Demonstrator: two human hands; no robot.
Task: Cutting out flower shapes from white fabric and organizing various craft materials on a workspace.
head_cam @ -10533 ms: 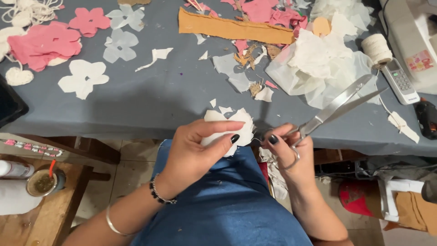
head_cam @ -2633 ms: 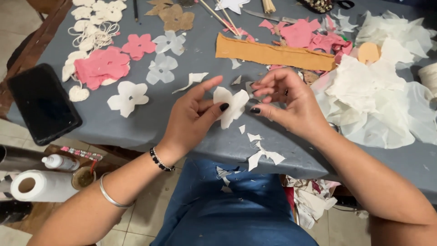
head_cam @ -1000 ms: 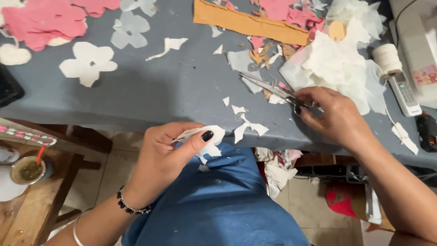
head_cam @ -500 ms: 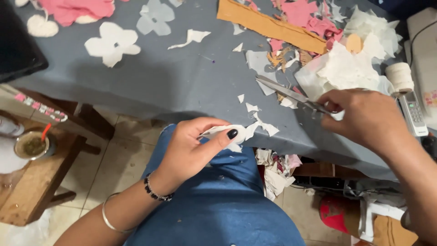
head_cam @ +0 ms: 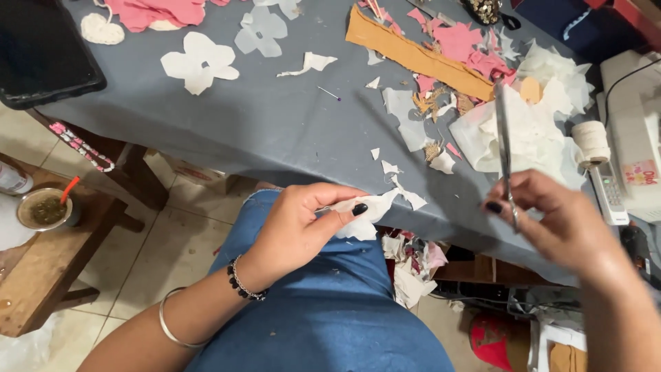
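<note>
My left hand (head_cam: 296,224) pinches a small white fabric piece (head_cam: 365,210) between thumb and fingers, just off the near edge of the grey table (head_cam: 275,131), above my lap. Silver scissors (head_cam: 503,148) are gripped in my right hand (head_cam: 558,224), their blades pointing up and away over the table. The two hands are apart, the scissors roughly a hand's width right of the fabric piece. Small white scraps (head_cam: 396,176) lie on the table edge between them.
White flower cut-outs (head_cam: 200,60), pink pieces (head_cam: 155,10), an orange strip (head_cam: 413,52) and a heap of white fabric (head_cam: 530,124) cover the table. A black tablet (head_cam: 41,55) lies far left, a thread spool (head_cam: 591,141) and white machine (head_cam: 637,138) right. A cup (head_cam: 45,209) stands on a wooden stool.
My right hand took the scissors off the table and lifted them upright toward me. The left hand kept hold of the white fabric piece near the table edge.
</note>
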